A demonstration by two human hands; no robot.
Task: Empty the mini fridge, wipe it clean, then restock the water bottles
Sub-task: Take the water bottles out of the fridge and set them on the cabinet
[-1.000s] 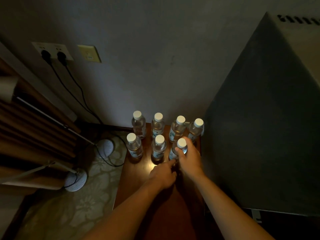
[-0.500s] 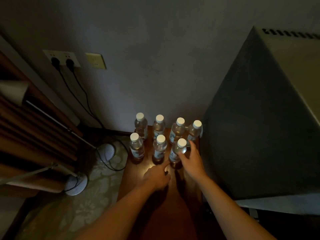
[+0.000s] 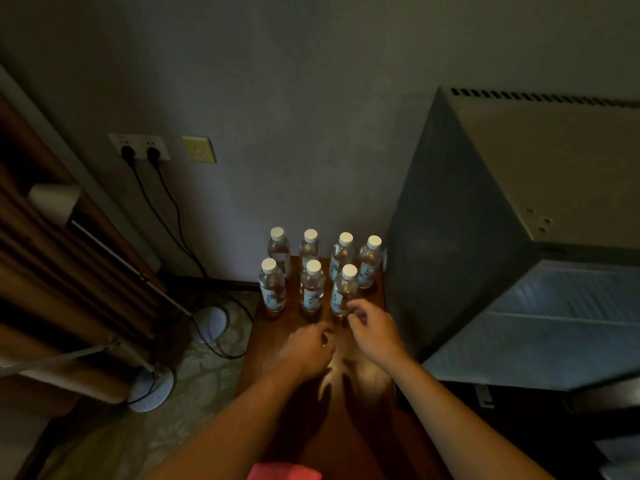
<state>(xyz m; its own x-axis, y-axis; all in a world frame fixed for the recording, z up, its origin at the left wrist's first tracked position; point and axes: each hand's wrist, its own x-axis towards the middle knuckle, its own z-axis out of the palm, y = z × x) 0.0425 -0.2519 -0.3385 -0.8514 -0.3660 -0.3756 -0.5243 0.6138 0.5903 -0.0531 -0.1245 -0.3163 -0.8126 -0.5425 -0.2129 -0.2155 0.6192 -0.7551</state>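
- Brown curtain [image 3: 52, 271] hangs at the far left, with a white paper cup [image 3: 53, 202] on a ledge in front of it.
- A thin white pole [image 3: 131, 268] slants down past the curtain; two round white bases [image 3: 150, 389] sit on the patterned floor [image 3: 194, 393] below, one near the cords and one further forward.
- On the grey wall [image 3: 294, 98] a double socket [image 3: 140, 146] carries two black plugs, their cords [image 3: 166, 216] trailing down to the floor. A yellowish plate [image 3: 199, 149] is just right of the socket.
- A dark wooden table [image 3: 284, 334] runs forward from the wall, between the floor and the fridge.
- Seven water bottles [image 3: 313, 289] with white caps stand upright at the table's far end: four in the back row, three in front.
- The left hand [image 3: 304, 351] hovers just in front of the middle front bottle, fingers loosely curled and holding nothing.
- The right hand [image 3: 374, 330] is beside the base of the right front bottle [image 3: 343, 292]; its fingers are bent, the tips at or almost at the bottle. I cannot tell whether they grasp it.
- Something pink [image 3: 284, 472] shows at the bottom edge.
- The mini fridge [image 3: 467, 254] stands right of the table, its side close to the bottles, vent slots along the top's back edge.
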